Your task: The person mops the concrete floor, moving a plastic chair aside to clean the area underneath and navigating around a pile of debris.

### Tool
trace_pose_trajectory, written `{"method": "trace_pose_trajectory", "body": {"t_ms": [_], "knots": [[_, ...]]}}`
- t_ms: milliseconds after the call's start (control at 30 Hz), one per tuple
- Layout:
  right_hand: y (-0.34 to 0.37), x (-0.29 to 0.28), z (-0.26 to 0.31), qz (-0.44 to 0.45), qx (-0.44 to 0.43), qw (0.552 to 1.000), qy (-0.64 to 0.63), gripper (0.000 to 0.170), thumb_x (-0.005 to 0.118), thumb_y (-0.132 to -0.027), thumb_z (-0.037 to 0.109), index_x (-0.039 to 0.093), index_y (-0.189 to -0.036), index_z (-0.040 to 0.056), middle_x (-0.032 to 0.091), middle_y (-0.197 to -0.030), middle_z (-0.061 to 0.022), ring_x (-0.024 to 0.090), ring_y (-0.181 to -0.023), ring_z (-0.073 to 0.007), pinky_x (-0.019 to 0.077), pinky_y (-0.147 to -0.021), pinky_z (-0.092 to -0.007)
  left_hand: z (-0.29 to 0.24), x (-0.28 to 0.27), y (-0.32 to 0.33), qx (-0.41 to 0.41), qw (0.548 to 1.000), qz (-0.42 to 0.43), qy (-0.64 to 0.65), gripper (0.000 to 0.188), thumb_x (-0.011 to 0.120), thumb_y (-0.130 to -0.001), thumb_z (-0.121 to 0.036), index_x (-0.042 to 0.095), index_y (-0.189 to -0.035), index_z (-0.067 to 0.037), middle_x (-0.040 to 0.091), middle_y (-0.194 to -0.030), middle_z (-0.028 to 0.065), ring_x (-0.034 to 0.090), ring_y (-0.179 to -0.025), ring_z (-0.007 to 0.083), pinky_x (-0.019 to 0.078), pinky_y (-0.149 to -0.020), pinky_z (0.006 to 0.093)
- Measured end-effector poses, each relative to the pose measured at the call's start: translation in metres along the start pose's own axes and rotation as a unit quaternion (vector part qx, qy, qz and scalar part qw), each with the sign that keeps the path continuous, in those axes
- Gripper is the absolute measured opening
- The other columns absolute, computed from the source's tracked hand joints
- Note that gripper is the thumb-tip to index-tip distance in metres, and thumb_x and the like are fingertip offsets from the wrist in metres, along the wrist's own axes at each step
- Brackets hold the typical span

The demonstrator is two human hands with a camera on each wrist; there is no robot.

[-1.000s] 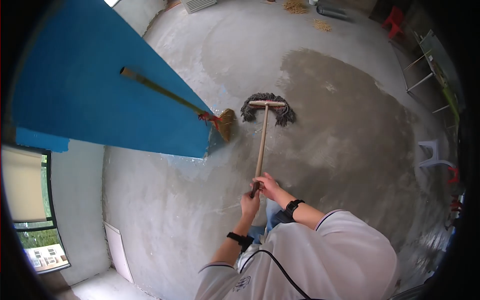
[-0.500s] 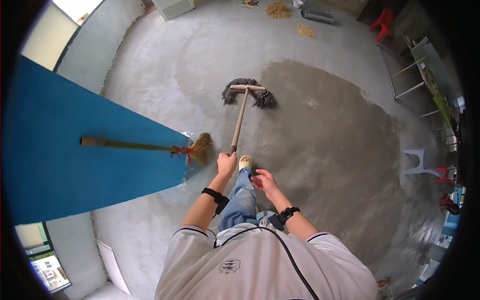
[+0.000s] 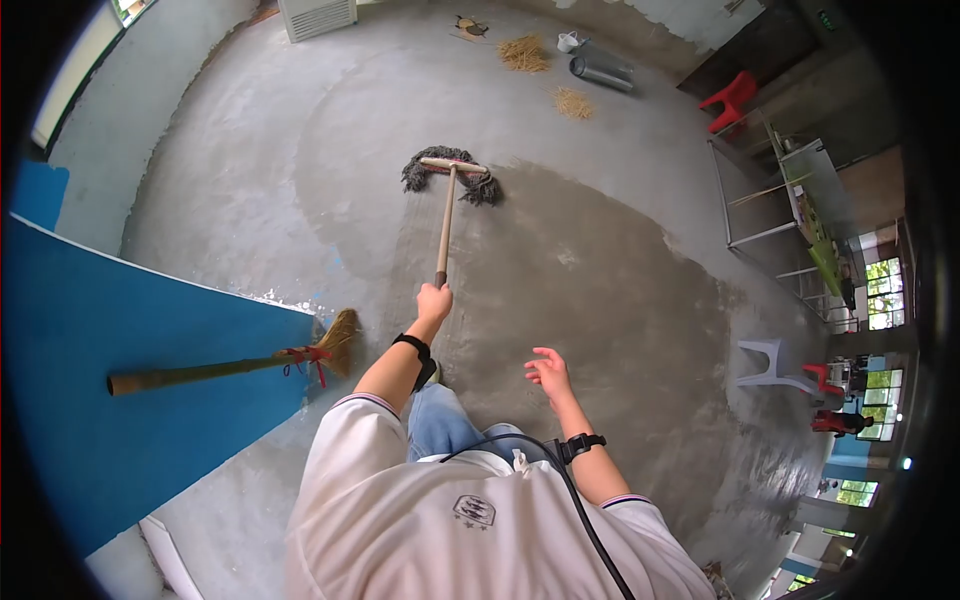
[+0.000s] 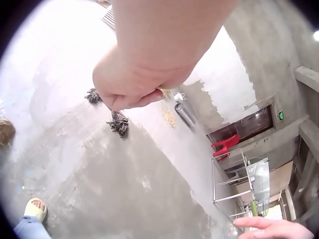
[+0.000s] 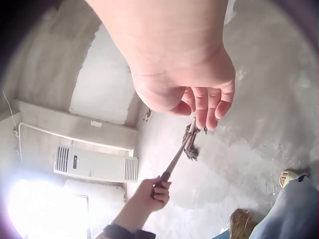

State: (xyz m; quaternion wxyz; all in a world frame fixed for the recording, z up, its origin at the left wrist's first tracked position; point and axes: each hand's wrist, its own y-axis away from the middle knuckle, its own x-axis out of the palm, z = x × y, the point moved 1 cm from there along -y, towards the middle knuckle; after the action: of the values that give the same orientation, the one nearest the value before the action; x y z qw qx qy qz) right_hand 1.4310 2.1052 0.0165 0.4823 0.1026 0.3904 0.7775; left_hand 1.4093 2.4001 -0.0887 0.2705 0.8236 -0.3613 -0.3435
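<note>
My left hand (image 3: 433,302) grips the dark end of a mop's wooden handle (image 3: 447,222), arm stretched forward. Ahead on the concrete floor, the grey string mop head (image 3: 482,188) lies spread under its pale crossbar, at the edge of a darker wet-looking patch (image 3: 600,290). In the right wrist view the curled fingers of the left hand (image 5: 152,194) wrap that grip. My right hand (image 3: 549,375) hangs in the air over the dark patch, fingers loosely bent, holding nothing; it is apart from the handle.
A straw broom (image 3: 342,340) with a bamboo handle lies against a blue partition (image 3: 90,310) on the left. Straw piles (image 3: 523,53) and a metal cylinder (image 3: 600,73) are at the far end. To the right are a metal frame (image 3: 765,240), a white stool (image 3: 765,365) and a red chair (image 3: 732,98).
My right hand has let go of the handle and moved away to the right. The left hand keeps its grip and reaches farther forward. The view has turned, shifting the mop leftward.
</note>
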Motion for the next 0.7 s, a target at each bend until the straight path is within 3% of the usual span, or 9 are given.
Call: {"method": "trace_pose_trajectory", "body": {"t_ms": [67, 133, 200, 300, 433, 467, 533, 600, 700], "knots": [[0.004, -0.010, -0.009, -0.001, 0.004, 1.000, -0.003, 0.030, 0.048, -0.090, 0.011, 0.051, -0.119, 0.0073, 0.065, -0.092, -0.0086, 0.062, -0.068, -0.0132, 0.0464, -0.058, -0.0225, 0.046, 0.004, 0.000, 0.073, 0.990, -0.052, -0.105, 0.042, 0.057, -0.087, -0.033, 0.062, -0.090, 0.009, 0.064, -0.087, 0.0305, 0.064, -0.087, 0.0429, 0.0507, -0.076, 0.0476], [0.020, -0.017, -0.024, 0.002, 0.039, 0.999, -0.004, 0.030, 0.048, -0.089, 0.011, 0.050, -0.119, 0.0069, 0.065, -0.092, -0.0100, 0.062, -0.068, -0.0137, 0.0469, -0.056, -0.0233, 0.090, -0.003, 0.026, 0.047, 0.991, -0.011, -0.126, 0.047, 0.053, -0.089, -0.037, 0.060, -0.096, 0.009, 0.061, -0.095, 0.0334, 0.060, -0.095, 0.0462, 0.0484, -0.082, 0.0501], [0.033, -0.018, -0.038, 0.019, 0.039, 0.999, -0.006, 0.030, 0.048, -0.089, 0.010, 0.050, -0.119, 0.0073, 0.065, -0.092, -0.0101, 0.062, -0.067, -0.0141, 0.0474, -0.056, -0.0239, 0.169, 0.012, 0.018, 0.065, 0.987, 0.003, -0.148, 0.045, 0.052, -0.091, -0.038, 0.060, -0.091, 0.006, 0.065, -0.071, 0.0201, 0.065, -0.058, 0.0315, 0.0521, -0.052, 0.0404], [0.050, -0.015, -0.060, 0.053, 0.057, 0.997, -0.020, 0.031, 0.048, -0.089, 0.009, 0.050, -0.120, 0.0082, 0.064, -0.092, -0.0102, 0.061, -0.066, -0.0146, 0.0482, -0.056, -0.0248, 0.225, 0.004, 0.057, 0.046, 0.989, -0.002, -0.141, 0.042, 0.050, -0.092, -0.037, 0.059, -0.087, 0.003, 0.063, -0.066, 0.0162, 0.064, -0.055, 0.0279, 0.0505, -0.046, 0.0392], [0.082, -0.006, -0.115, 0.116, 0.077, 0.990, -0.023, 0.033, 0.047, -0.087, 0.008, 0.049, -0.119, 0.0082, 0.064, -0.092, -0.0094, 0.060, -0.062, -0.0142, 0.0485, -0.054, -0.0251, 0.245, -0.022, 0.157, -0.009, 0.994, 0.022, -0.108, 0.037, 0.051, -0.091, -0.035, 0.055, -0.080, 0.000, 0.059, -0.059, 0.0117, 0.060, -0.048, 0.0243, 0.0492, -0.043, 0.0379], [0.088, -0.004, -0.132, 0.128, 0.075, 0.989, -0.028, 0.033, 0.047, -0.087, 0.008, 0.049, -0.119, 0.0082, 0.064, -0.092, -0.0094, 0.060, -0.062, -0.0142, 0.0485, -0.054, -0.0251, 0.254, -0.021, 0.181, 0.002, 0.996, 0.014, -0.091, 0.040, 0.054, -0.088, -0.033, 0.062, -0.089, 0.005, 0.065, -0.071, 0.0195, 0.066, -0.059, 0.0309, 0.0526, -0.052, 0.0409], [0.109, -0.001, -0.177, 0.142, 0.075, 0.986, -0.036, 0.032, 0.046, -0.087, 0.009, 0.049, -0.119, 0.0084, 0.064, -0.091, -0.0102, 0.061, -0.063, -0.0156, 0.0482, -0.053, -0.0263, 0.267, -0.011, 0.246, -0.022, 0.995, 0.034, -0.091, 0.040, 0.054, -0.087, -0.033, 0.061, -0.088, 0.006, 0.065, -0.071, 0.0187, 0.065, -0.055, 0.0301, 0.0516, -0.048, 0.0406], [0.137, 0.008, -0.218, 0.158, 0.091, 0.982, -0.051, 0.031, 0.046, -0.088, 0.011, 0.050, -0.119, 0.0088, 0.064, -0.092, -0.0107, 0.061, -0.067, -0.0168, 0.0488, -0.055, -0.0278, 0.283, 0.001, 0.300, -0.006, 0.997, 0.035, -0.074, 0.039, 0.056, -0.086, -0.034, 0.060, -0.084, 0.006, 0.062, -0.066, 0.0152, 0.063, -0.052, 0.0277, 0.0496, -0.042, 0.0390], [0.164, 0.021, -0.229, 0.180, 0.132, 0.972, -0.078, 0.028, 0.047, -0.090, 0.013, 0.050, -0.117, 0.0087, 0.064, -0.093, -0.0114, 0.061, -0.070, -0.0190, 0.0497, -0.058, -0.0310, 0.274, -0.007, 0.374, -0.076, 0.991, 0.105, 0.021, 0.035, 0.056, -0.088, -0.034, 0.058, -0.080, 0.001, 0.054, -0.061, 0.0067, 0.057, -0.046, 0.0176, 0.0439, -0.035, 0.0318]]}}
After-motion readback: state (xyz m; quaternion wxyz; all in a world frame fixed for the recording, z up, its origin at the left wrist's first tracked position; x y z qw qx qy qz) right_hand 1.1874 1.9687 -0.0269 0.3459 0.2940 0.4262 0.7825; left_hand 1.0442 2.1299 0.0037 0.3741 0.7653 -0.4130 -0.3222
